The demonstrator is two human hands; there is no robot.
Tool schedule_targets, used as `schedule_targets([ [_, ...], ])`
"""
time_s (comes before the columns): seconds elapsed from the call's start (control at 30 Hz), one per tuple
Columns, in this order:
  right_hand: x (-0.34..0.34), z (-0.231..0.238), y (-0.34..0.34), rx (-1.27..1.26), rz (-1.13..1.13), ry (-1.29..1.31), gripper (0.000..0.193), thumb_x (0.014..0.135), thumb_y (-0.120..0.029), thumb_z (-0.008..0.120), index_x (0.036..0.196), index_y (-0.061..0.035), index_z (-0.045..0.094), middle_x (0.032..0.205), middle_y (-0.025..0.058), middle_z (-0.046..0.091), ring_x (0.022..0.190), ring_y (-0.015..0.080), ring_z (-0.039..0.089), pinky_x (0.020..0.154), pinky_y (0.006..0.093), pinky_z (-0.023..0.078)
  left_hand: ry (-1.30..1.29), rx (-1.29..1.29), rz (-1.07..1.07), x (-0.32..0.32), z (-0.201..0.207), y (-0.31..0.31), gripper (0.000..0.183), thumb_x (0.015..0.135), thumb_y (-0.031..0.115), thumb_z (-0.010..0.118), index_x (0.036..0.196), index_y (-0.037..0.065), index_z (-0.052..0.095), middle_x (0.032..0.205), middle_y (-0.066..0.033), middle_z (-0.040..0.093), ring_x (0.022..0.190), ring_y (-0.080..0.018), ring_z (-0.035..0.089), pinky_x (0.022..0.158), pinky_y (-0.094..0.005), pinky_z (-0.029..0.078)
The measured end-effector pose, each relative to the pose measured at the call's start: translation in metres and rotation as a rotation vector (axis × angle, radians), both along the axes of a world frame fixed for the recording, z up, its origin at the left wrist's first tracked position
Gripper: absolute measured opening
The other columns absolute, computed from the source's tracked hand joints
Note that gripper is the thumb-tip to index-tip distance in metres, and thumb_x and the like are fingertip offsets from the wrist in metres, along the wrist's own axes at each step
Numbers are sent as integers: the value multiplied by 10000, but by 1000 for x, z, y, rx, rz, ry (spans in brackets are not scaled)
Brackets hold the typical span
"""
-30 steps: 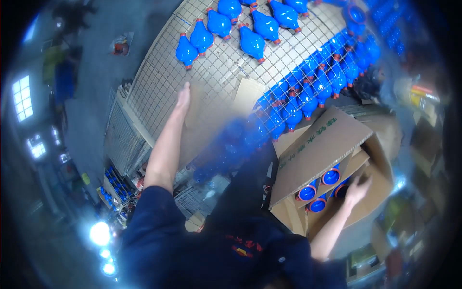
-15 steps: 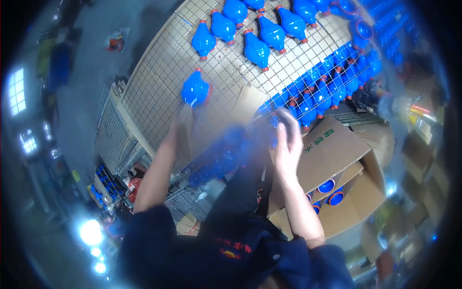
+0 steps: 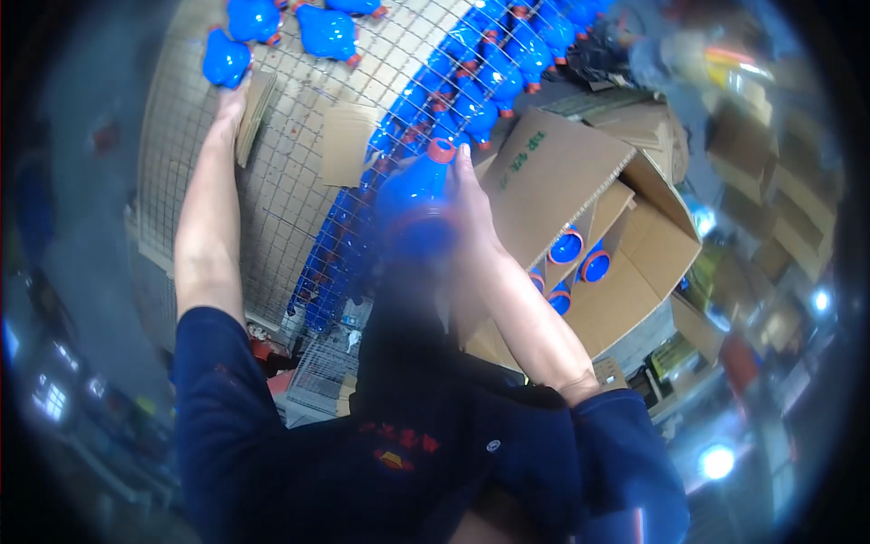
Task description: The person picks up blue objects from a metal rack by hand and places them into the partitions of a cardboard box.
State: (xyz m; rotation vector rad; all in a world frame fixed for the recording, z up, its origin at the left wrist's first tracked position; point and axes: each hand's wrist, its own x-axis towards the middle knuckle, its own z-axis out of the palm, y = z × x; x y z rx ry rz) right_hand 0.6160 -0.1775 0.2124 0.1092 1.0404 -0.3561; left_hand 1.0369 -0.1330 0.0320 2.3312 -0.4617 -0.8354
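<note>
Blue, bulb-shaped fittings with red rims are in both my hands' reach. My left hand (image 3: pixel 233 102) reaches far to the left, its fingers closed at the near end of a blue fitting (image 3: pixel 225 60). A thin stack of cardboard pieces (image 3: pixel 257 120) stands along its thumb side; whether the hand also grips it, I cannot tell. Nearer and to the right, my right hand (image 3: pixel 471 199) is closed on another blue fitting (image 3: pixel 417 195). That fitting is tilted and smeared by motion, its narrow red end upward beside my thumb. Most right fingers are hidden behind it.
Several more blue fittings (image 3: pixel 328 36) lie on a wire-mesh surface (image 3: pixel 281 204) with a flat cardboard piece (image 3: pixel 349 145). Rows of fittings (image 3: pixel 498 77) sit below the mesh's right edge. An open cardboard box (image 3: pixel 634 245) with dividers and several fittings stands right.
My view has shifted to the right. My left hand and its fitting have moved farther away, nearer the other fittings. The right hand, open before, has closed on a blue fitting.
</note>
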Motion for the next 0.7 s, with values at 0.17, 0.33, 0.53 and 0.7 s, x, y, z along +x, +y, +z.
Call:
schedule_targets([
  [0.17, -20, 25, -1, -43, 12, -28, 644, 990, -606, 308, 1137, -45, 587, 1045, 120, 648, 930, 253, 643, 836, 417, 525, -280, 495, -141, 24, 20, 3, 586, 923, 512, 549, 1187, -7, 610, 1054, -143, 679, 938, -256, 638, 855, -404, 486],
  [0.33, -53, 61, -12, -56, -2, -7, 643, 981, -631, 302, 1109, -73, 596, 1020, 97, 645, 913, 233, 630, 807, 379, 510, 751, -165, 298, -94, 140, 65, 362, 973, 454, 498, 1037, 107, 582, 785, -48, 613, 522, -119, 534, 416, -244, 418],
  [0.53, -108, 76, -14, -117, -49, -259, 732, 953, -691, 254, 1129, -60, 581, 1061, 130, 634, 975, 274, 609, 854, 431, 496, 1249, -461, 194, -273, 249, 117, 356, 988, 357, 489, 1129, 30, 500, 802, -136, 599, 382, -200, 479, 304, -294, 368],
  [0.7, -180, 101, -13, -429, -49, -201, 666, 917, -579, 515, 1251, -3, 521, 1153, 170, 612, 1051, 286, 621, 910, 420, 524, 1342, -360, 226, -347, 243, 121, 246, 968, 248, 551, 1091, 36, 526, 770, -137, 581, 393, -200, 467, 354, -261, 380],
])
